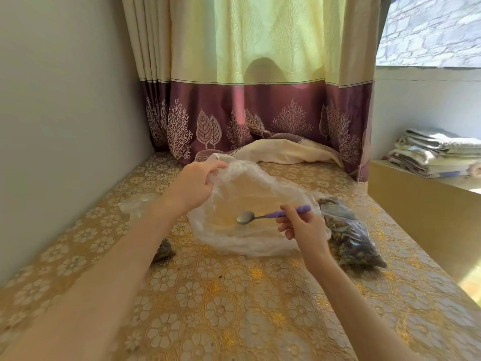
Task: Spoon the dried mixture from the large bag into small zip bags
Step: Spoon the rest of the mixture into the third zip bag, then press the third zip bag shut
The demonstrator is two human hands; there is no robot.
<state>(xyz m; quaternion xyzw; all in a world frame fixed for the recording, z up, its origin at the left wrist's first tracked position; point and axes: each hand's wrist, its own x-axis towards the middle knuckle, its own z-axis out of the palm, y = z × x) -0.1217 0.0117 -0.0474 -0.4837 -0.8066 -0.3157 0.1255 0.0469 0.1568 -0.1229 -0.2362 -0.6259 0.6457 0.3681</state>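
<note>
Large bag (250, 204): translucent plastic, lying at mid-worktop with its mouth pulled wide.
Left hand (197, 183): fingers curled around the bag's rim at 10 o'clock, lifting it open.
Right hand (302, 227): pinches the purple handle of a spoon (270, 216) at the bag's 3 o'clock edge; metal bowl points into the opening, looks empty.
Filled zip bags (348, 238): dark dried mixture inside, resting at 3 o'clock, just beside the large bag.
Worktop (234, 308): gold floral cover.
Curtain (260, 74): at 12 o'clock.
</note>
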